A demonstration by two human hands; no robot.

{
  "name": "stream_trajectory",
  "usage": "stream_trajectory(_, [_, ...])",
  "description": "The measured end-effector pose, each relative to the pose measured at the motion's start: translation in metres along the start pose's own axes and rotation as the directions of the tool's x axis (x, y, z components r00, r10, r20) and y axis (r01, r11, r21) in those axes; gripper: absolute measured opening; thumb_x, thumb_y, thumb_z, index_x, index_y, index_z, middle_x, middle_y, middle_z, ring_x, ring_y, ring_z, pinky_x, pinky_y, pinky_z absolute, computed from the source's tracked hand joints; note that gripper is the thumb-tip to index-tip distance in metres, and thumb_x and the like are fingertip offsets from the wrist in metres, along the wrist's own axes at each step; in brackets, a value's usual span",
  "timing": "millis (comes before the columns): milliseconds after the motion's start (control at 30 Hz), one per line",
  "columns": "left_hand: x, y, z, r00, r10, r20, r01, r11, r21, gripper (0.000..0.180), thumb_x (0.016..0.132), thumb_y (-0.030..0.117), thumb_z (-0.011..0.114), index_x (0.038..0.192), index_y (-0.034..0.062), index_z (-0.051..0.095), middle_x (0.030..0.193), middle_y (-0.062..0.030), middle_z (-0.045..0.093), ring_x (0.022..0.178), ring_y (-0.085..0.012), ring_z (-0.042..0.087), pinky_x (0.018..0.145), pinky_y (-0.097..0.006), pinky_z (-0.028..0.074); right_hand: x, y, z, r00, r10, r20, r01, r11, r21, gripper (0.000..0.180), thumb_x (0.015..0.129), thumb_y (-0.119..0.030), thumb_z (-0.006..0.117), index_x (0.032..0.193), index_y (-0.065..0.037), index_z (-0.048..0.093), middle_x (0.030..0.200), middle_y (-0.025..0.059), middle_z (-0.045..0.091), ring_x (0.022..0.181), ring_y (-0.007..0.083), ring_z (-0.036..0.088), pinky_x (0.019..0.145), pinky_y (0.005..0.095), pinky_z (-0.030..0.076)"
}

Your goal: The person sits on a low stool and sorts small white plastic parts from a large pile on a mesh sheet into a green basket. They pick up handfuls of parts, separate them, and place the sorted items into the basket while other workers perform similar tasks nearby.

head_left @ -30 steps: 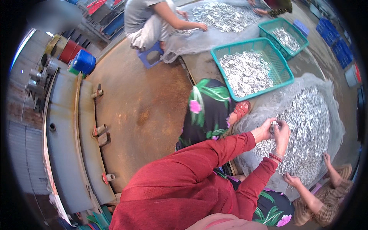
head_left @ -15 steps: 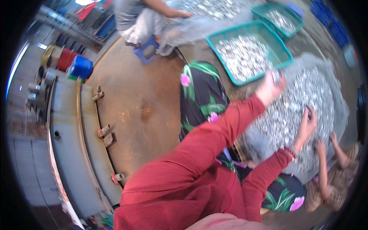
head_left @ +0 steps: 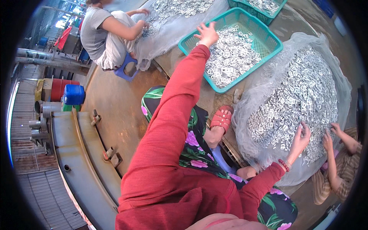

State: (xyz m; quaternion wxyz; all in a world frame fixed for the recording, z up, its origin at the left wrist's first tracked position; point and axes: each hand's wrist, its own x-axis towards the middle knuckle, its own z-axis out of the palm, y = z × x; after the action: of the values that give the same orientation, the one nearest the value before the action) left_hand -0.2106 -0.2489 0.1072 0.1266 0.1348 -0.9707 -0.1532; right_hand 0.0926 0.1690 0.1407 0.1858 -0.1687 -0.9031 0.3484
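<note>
The left hand (head_left: pixel 208 35) is above the near-left rim of the teal plastic basket (head_left: pixel 265 41), fingers spread wide, and I see nothing in it. The right hand (head_left: pixel 300 141) is at the heap of metal buckles (head_left: pixel 303 88) on the translucent sheet (head_left: pixel 245 101), fingers half bent; whether it holds a buckle, I cannot tell. In the basket a good quantity of buckles (head_left: pixel 232 63) already lies, with bare mesh beside them. I judge that the larger part remains on the sheet.
</note>
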Motion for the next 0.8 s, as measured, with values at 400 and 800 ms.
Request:
stream_trajectory(400, [-0.049, -0.024, 0.106, 0.935, 0.323, 0.146, -0.312, 0.945, -0.093, 0.013, 0.069, 0.003, 0.054, 0.079, 0.0014, 0.062, 0.081, -0.0172, 0.062, 0.078, -0.0323, 0.062, 0.068, -0.042, 0.051, 0.002, 0.019, 0.009, 0.984, 0.009, 0.178, 0.008, 0.996, -0.093, 0.021, 0.085, -0.010, 0.052, 0.102, 0.001, 0.059, 0.097, 0.0131, 0.058, 0.090, 0.0232, 0.055, 0.082, 0.0319, 0.041])
stream_trajectory(800, [-0.145, 0.138, -0.002, 0.790, 0.448, -0.419, -0.613, 0.560, -0.558, 0.011, 0.070, 0.009, 0.054, 0.072, -0.0018, 0.054, 0.075, -0.0212, 0.053, 0.074, -0.0363, 0.056, 0.063, -0.042, 0.046, -0.010, -0.093, 0.048, 0.951, 0.078, 0.298, -0.288, 0.567, 0.772, 0.043, 0.090, -0.028, 0.049, 0.125, -0.003, 0.044, 0.110, 0.0125, 0.052, 0.090, 0.0201, 0.053, 0.077, 0.0298, 0.043])
